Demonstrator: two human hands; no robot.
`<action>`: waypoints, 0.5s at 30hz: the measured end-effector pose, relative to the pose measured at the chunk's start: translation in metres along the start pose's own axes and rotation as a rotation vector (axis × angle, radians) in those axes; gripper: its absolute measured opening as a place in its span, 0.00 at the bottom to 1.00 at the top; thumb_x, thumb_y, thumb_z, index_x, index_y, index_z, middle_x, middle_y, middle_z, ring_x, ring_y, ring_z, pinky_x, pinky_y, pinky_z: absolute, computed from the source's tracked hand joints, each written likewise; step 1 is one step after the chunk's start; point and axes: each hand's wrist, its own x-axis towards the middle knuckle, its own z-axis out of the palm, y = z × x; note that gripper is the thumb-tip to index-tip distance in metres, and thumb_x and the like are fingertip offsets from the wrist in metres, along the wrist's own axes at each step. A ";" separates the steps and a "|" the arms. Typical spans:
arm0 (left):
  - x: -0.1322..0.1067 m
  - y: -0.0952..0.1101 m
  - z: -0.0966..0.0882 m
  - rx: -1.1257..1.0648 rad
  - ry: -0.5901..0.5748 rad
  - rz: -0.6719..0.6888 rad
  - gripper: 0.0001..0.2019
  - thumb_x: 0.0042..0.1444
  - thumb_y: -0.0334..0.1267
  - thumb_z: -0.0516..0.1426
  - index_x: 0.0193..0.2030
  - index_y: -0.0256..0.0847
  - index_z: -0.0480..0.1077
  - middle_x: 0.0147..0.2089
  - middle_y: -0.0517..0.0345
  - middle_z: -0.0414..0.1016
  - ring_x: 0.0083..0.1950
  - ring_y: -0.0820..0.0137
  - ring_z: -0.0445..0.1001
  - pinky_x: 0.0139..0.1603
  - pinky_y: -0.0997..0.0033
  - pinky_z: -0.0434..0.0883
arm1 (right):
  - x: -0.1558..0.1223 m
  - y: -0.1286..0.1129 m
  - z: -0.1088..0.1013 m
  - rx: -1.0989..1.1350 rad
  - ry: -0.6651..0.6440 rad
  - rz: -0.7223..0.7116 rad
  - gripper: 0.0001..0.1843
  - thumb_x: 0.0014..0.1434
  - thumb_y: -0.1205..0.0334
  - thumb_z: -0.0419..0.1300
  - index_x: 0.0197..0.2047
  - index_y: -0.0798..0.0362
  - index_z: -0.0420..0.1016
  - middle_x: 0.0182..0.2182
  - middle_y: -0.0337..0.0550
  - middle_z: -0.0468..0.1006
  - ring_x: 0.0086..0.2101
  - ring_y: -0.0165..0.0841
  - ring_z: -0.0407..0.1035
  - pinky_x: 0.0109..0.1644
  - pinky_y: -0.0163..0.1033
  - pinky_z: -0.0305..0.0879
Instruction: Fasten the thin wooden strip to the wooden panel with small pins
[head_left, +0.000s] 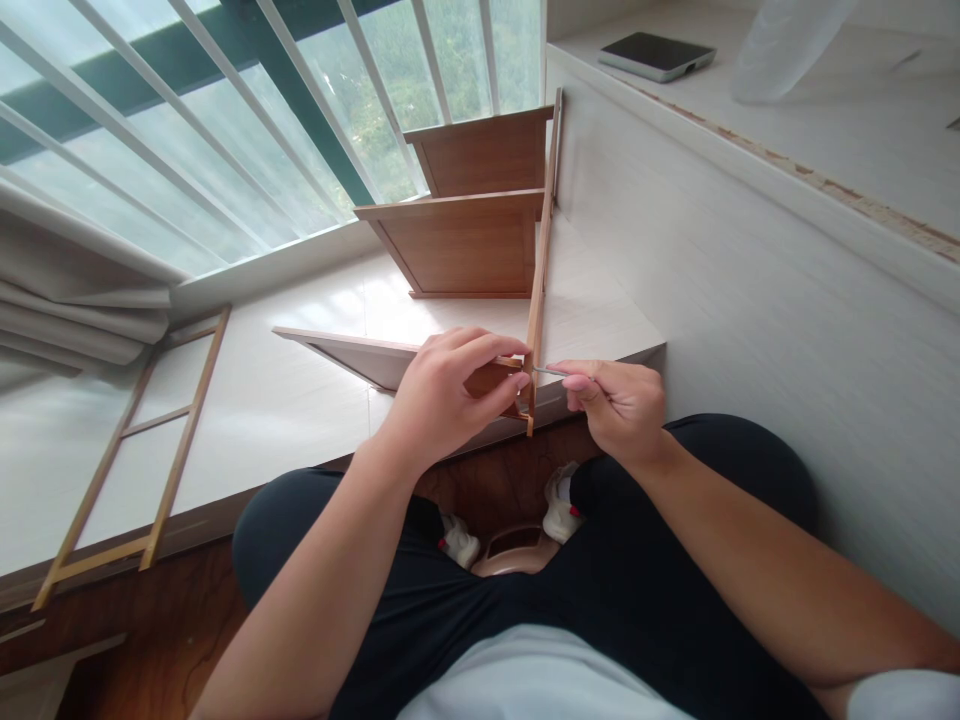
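A wooden shelf unit [537,300] stands on the white ledge, its side frame running away from me with several brown panels fixed along it. My left hand [442,385] is closed around the near panel [349,352] where it meets the side frame, thumb and fingers on either side of the joint. A thin metal hex key [551,371] is pinched in my right hand [619,405]. Its tip points left and meets the outer face of the side frame, level with my left fingertips. The screw or hole there is too small to make out.
On the left, a loose ladder-like wooden frame [187,440] leans over the ledge's front edge. Behind are a barred window [375,90] and a grey curtain [75,280]. To the right, a white counter [825,130] carries a phone [657,56] and a translucent bottle [784,45].
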 end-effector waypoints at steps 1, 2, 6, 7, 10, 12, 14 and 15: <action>0.000 0.000 0.000 0.001 0.000 0.001 0.09 0.67 0.39 0.63 0.50 0.41 0.81 0.46 0.54 0.84 0.46 0.65 0.80 0.52 0.65 0.72 | -0.001 -0.001 0.001 0.022 0.005 0.038 0.16 0.76 0.56 0.60 0.43 0.54 0.87 0.23 0.40 0.81 0.23 0.30 0.75 0.33 0.34 0.70; 0.000 0.000 0.000 0.001 -0.001 0.001 0.09 0.67 0.39 0.63 0.50 0.41 0.81 0.46 0.54 0.84 0.46 0.65 0.80 0.52 0.65 0.72 | -0.001 -0.003 0.001 0.042 0.007 0.075 0.17 0.76 0.55 0.60 0.42 0.54 0.88 0.23 0.39 0.80 0.23 0.30 0.74 0.32 0.34 0.69; 0.000 0.000 -0.001 -0.005 -0.003 0.005 0.09 0.66 0.39 0.63 0.50 0.40 0.81 0.45 0.54 0.84 0.46 0.65 0.80 0.53 0.65 0.72 | 0.000 -0.011 0.002 0.150 -0.007 0.239 0.23 0.75 0.50 0.59 0.35 0.54 0.87 0.18 0.37 0.75 0.20 0.27 0.69 0.29 0.34 0.65; 0.000 0.000 -0.001 -0.005 -0.003 0.004 0.09 0.66 0.39 0.63 0.49 0.41 0.81 0.45 0.54 0.84 0.46 0.65 0.80 0.53 0.65 0.72 | 0.001 -0.012 0.003 0.193 -0.010 0.301 0.25 0.75 0.49 0.59 0.33 0.54 0.87 0.17 0.37 0.73 0.20 0.27 0.68 0.28 0.34 0.64; 0.001 0.000 -0.001 -0.006 -0.004 0.001 0.09 0.67 0.40 0.63 0.50 0.41 0.81 0.44 0.55 0.84 0.46 0.65 0.80 0.52 0.65 0.72 | 0.005 -0.015 0.003 0.382 -0.019 0.555 0.29 0.73 0.43 0.61 0.29 0.55 0.86 0.14 0.38 0.70 0.17 0.27 0.64 0.25 0.34 0.60; 0.001 0.000 -0.001 -0.004 -0.006 0.003 0.09 0.67 0.40 0.63 0.50 0.41 0.81 0.45 0.54 0.84 0.45 0.65 0.80 0.52 0.65 0.72 | 0.009 -0.015 0.003 0.557 -0.048 0.723 0.31 0.69 0.39 0.63 0.27 0.57 0.86 0.13 0.39 0.70 0.15 0.26 0.61 0.23 0.35 0.56; 0.001 0.000 -0.001 -0.001 -0.008 0.002 0.09 0.66 0.40 0.63 0.50 0.41 0.81 0.44 0.54 0.84 0.45 0.65 0.80 0.52 0.65 0.72 | 0.013 -0.014 0.003 0.729 -0.126 0.854 0.32 0.65 0.37 0.66 0.26 0.58 0.85 0.11 0.40 0.68 0.13 0.26 0.58 0.20 0.35 0.51; 0.001 0.000 -0.001 -0.001 -0.008 0.002 0.09 0.66 0.40 0.63 0.50 0.41 0.81 0.44 0.55 0.84 0.45 0.65 0.80 0.52 0.65 0.72 | 0.015 -0.014 0.003 0.800 -0.181 0.907 0.32 0.63 0.36 0.67 0.25 0.58 0.85 0.09 0.41 0.67 0.11 0.26 0.57 0.19 0.35 0.48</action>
